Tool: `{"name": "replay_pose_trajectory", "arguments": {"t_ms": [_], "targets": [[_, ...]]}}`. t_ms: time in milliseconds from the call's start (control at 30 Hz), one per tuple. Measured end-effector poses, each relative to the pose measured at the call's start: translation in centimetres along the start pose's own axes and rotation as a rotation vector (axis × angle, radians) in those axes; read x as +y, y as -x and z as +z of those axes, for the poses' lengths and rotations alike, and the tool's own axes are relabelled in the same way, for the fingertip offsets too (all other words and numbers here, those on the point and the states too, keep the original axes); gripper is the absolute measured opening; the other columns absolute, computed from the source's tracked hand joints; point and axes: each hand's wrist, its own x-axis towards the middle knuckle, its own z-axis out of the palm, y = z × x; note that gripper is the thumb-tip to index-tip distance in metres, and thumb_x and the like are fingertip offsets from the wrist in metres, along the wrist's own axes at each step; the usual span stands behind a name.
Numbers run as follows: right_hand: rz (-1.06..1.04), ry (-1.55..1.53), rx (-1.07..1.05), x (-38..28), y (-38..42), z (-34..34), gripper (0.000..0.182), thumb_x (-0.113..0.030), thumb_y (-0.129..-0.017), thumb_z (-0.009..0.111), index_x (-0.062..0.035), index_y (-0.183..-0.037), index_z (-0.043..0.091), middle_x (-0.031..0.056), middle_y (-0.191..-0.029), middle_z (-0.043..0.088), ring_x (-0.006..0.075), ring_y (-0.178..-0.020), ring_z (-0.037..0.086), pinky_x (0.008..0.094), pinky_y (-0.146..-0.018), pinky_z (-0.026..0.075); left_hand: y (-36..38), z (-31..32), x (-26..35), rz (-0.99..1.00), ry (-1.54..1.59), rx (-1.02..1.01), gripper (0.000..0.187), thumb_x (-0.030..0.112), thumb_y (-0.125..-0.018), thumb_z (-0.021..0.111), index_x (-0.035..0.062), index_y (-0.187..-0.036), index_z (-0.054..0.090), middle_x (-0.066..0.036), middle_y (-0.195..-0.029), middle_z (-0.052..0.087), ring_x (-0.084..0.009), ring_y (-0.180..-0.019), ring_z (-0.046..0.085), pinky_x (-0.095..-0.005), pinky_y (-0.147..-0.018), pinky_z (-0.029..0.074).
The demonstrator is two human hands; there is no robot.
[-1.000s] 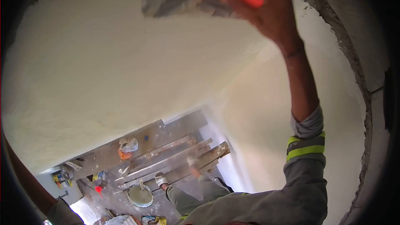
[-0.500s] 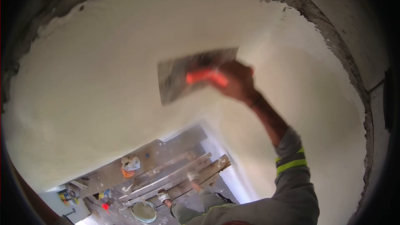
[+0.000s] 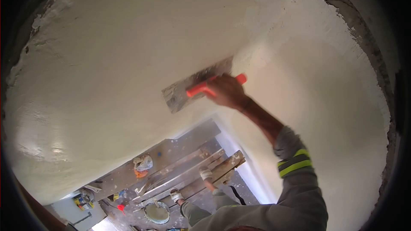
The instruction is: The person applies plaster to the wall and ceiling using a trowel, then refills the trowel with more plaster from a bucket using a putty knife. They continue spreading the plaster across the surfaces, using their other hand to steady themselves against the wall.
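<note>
- At 8 o'clock, the left forearm is cut off by the frame; its hand is out of view, so its grip cannot be told.
- Toward 7 o'clock, a bucket is seen below, its contents hard to make out.
- Around the centre, the trowel is held at the pale wall, its blade partly covered.
- Just beside, its red handle is grasped by the right hand, fingers blurred.
- At 4 o'clock, a banded sleeve is seen.

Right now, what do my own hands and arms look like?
Your right hand is bare, ungloved. The right sleeve is grey, with a bunched cuff and two bright yellow-green bands around a darker grey strip. Part of your left forearm shows, bare; the left hand is out of view.
</note>
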Motion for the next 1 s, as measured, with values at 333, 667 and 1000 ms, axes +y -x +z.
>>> {"name": "replay_pose_trajectory", "arguments": {"t_ms": [333, 667, 1000], "targets": [[0.249, -0.155, 0.304, -1.5, 4.0, -3.3, 0.023, -0.026, -0.076, 0.073, -0.0107, -0.086, 0.059, 0.0031, -0.076, 0.063, 0.0212, -0.067, 0.062, 0.0315, -0.064, 0.050, 2.1, 0.8, -9.0, 0.259, -0.291, -0.263, 0.050, 0.036, -0.101, 0.035, 0.0006, -0.134, 0.046, -0.018, -0.136, 0.045, -0.0364, -0.122, 0.043, -0.0509, -0.105, 0.032], [-0.053, -0.059, 0.218, -2.8, -2.0, 0.2, 0.018, -0.013, -0.074, 0.069, -0.0125, -0.088, 0.057, 0.0021, -0.084, 0.061, 0.0194, -0.079, 0.060, 0.0327, -0.066, 0.046, -2.3, -3.4, -1.5, -0.098, 0.074, -0.554, 0.049, 0.034, -0.099, 0.046, -0.0020, -0.131, 0.051, -0.022, -0.133, 0.050, -0.0338, -0.118, 0.053, -0.0393, -0.093, 0.050], [1.095, -0.914, 0.720, 4.2, -1.2, -4.8, 0.026, -0.023, -0.083, 0.073, -0.0049, -0.071, 0.059, -0.0038, -0.060, 0.052, 0.0052, -0.054, 0.044, 0.0239, -0.049, 0.038, -4.1, -5.3, 5.0, -0.088, 0.033, -0.583, 0.049, 0.033, -0.099, 0.046, -0.0048, -0.130, 0.050, -0.024, -0.131, 0.049, -0.0371, -0.121, 0.046, -0.0453, -0.103, 0.036]]}}
